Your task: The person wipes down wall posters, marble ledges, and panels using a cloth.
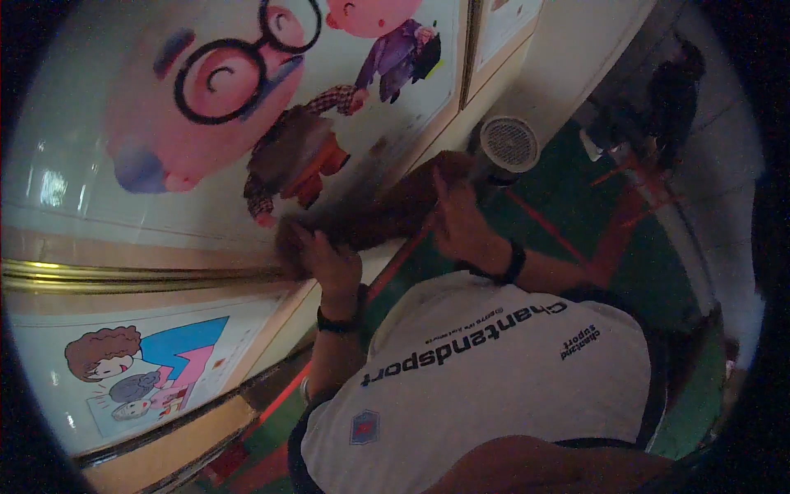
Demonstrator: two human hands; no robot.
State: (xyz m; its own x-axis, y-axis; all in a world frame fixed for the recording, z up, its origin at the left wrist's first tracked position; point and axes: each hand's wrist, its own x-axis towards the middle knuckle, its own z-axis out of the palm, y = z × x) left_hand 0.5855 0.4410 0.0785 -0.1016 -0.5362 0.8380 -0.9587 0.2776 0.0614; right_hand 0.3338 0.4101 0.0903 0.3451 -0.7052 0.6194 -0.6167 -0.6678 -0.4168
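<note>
A dark brown cloth [382,213] stretches between my two hands along the lower edge of a glossy wall panel [203,167]. My left hand [333,265] grips its left end, fingers pointing toward the panel and a dark band around the wrist. At the other end, my right hand [460,216] holds the cloth, also with a dark wristband. Just beyond the right hand is a cylindrical object [509,145] with a round mesh top. Large cartoon figures cover the panel, one wearing round glasses. Dim light and blur hide how the fingers fold into the cloth.
Gold-coloured trim [123,275] separates the large panel from a smaller cartoon picture [154,370]. Green flooring [549,222] with red lines lies below. A dark figure, apparently a person [676,99], is at the far right. My white printed shirt [494,370] fills the lower middle.
</note>
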